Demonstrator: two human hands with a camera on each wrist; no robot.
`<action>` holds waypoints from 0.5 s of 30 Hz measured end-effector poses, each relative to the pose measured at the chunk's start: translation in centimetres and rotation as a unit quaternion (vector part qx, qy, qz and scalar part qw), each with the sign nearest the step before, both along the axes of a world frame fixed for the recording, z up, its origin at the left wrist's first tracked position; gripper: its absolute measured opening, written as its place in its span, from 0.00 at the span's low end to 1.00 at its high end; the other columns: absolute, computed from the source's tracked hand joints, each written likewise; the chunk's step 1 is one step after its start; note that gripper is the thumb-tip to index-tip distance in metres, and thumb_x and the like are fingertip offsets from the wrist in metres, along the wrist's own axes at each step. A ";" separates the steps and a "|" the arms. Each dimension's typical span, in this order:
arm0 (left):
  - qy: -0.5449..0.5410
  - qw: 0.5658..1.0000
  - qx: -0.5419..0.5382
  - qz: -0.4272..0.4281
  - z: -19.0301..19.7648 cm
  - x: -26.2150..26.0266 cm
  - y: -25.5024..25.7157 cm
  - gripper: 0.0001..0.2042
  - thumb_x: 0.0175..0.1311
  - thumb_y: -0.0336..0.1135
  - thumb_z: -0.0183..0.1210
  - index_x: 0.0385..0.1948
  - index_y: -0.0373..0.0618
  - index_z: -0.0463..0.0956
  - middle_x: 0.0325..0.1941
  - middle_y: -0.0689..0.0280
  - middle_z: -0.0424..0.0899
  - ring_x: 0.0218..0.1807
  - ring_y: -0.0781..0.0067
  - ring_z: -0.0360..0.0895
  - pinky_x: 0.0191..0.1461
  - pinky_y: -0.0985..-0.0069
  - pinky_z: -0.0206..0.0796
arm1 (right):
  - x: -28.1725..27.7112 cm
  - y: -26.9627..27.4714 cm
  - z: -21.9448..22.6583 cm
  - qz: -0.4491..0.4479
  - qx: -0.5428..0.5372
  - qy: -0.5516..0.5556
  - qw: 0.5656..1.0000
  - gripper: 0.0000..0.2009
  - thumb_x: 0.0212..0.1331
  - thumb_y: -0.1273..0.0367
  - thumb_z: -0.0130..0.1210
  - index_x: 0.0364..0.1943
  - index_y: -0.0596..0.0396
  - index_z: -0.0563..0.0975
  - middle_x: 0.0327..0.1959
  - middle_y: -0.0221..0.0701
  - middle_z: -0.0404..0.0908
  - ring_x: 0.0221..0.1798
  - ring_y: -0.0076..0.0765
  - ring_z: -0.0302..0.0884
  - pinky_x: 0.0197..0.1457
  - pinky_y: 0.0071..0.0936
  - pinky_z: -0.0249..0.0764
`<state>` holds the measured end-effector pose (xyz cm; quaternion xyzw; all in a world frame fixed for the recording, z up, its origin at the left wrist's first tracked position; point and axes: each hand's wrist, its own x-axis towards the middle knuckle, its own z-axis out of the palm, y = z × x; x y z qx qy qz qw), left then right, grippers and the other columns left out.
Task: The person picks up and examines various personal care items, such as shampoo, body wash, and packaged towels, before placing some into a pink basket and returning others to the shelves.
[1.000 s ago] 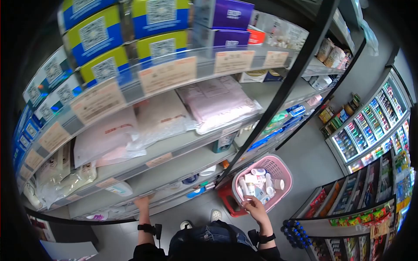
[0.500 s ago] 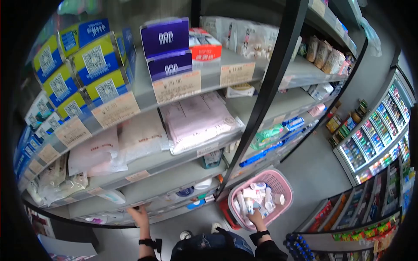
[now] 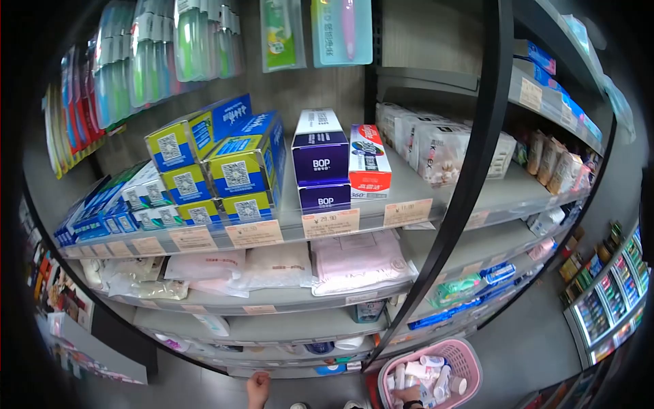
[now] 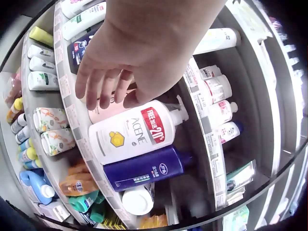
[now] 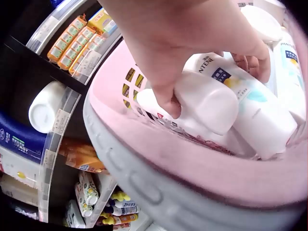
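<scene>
My left hand (image 3: 258,390) hangs in front of the lower shelves. In the left wrist view that hand (image 4: 139,53) has loosely curled fingers and holds nothing, with a white pump bottle (image 4: 134,132) and a dark blue bottle (image 4: 144,168) lying below it. My right hand (image 3: 407,393) is inside the pink basket (image 3: 471,361). The right wrist view has the right hand (image 5: 192,38) gripping a smooth white bottle (image 5: 209,103), thumb on one side and fingers on the other. Beside that lies a white Pantene bottle (image 5: 260,113).
Boxed goods (image 3: 238,174) and pink packages (image 3: 361,262) fill the shelves ahead. A black shelf post (image 3: 453,225) rises left of the basket's far side. Toothbrush packs (image 3: 150,61) hang at the upper left. A drinks cooler (image 3: 610,300) stands at the far right.
The head view has tilted up toward the shelves, so hands and basket sit lower in it. My right hand has gone from above the basket's rim down among the bottles.
</scene>
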<state>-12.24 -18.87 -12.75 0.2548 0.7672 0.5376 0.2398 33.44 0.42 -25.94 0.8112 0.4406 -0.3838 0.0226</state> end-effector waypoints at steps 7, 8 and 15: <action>0.028 0.999 -0.002 0.016 -0.3 0.7 -1.1 0.06 0.53 0.22 0.55 0.33 0.34 0.76 0.25 0.63 0.82 0.29 0.75 0.79 0.37 0.79 0.71 | 1.1 -0.2 -3.6 -0.015 0.019 -0.040 0.999 0.66 0.20 0.43 0.72 0.62 0.75 0.49 0.62 0.56 0.62 0.65 0.55 0.63 0.66 0.38 0.64; 0.047 0.999 -0.023 0.017 -0.3 0.9 -1.1 0.06 0.53 0.22 0.56 0.33 0.34 0.76 0.25 0.63 0.82 0.29 0.76 0.79 0.37 0.79 0.71 | 1.7 -0.6 -3.2 -0.039 0.055 0.029 0.997 0.63 0.19 0.44 0.73 0.58 0.76 0.53 0.59 0.56 0.65 0.61 0.57 0.68 0.63 0.38 0.68; 0.019 1.000 0.011 -0.014 1.0 2.5 1.3 0.04 0.55 0.25 0.58 0.31 0.37 0.77 0.22 0.67 0.80 0.26 0.83 0.74 0.32 0.81 0.67 | 0.0 -1.6 -6.5 0.024 0.107 -0.087 0.990 0.58 0.21 0.45 0.73 0.55 0.72 0.55 0.53 0.53 0.68 0.57 0.56 0.70 0.58 0.43 0.69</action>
